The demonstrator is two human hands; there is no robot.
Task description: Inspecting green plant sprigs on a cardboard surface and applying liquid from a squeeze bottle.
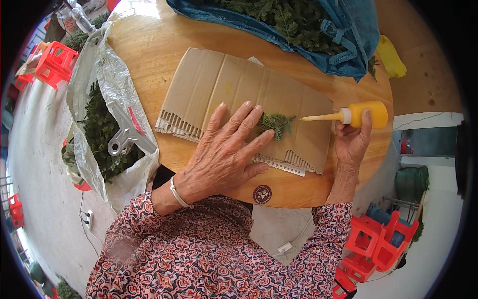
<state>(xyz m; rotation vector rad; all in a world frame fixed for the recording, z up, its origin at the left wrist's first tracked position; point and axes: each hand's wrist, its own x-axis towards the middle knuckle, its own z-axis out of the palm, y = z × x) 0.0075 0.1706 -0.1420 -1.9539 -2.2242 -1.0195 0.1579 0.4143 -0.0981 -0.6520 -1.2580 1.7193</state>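
The round wooden tabletop [149, 55] is before me, with a blue bag [348, 35] of green sprigs lying over its far edge and a clear plastic sack [107, 79] of more greenery hanging off its left edge, a grey clip [124, 137] resting on that heap. A sheet of corrugated cardboard [224, 79] lies in the middle, reaching toward the near edge. My left hand [224, 149] is spread flat on the cardboard, its fingertips pinning down a small green sprig [276, 123] near the card's right end. My right hand [353, 142], at the right edge, is closed around a yellow squeeze bottle [366, 114], whose long nozzle points at the sprig, its tip just short of it. I see no glue on the sprig yet, so I judge this piece hardly begun, with both bags full of greenery left.
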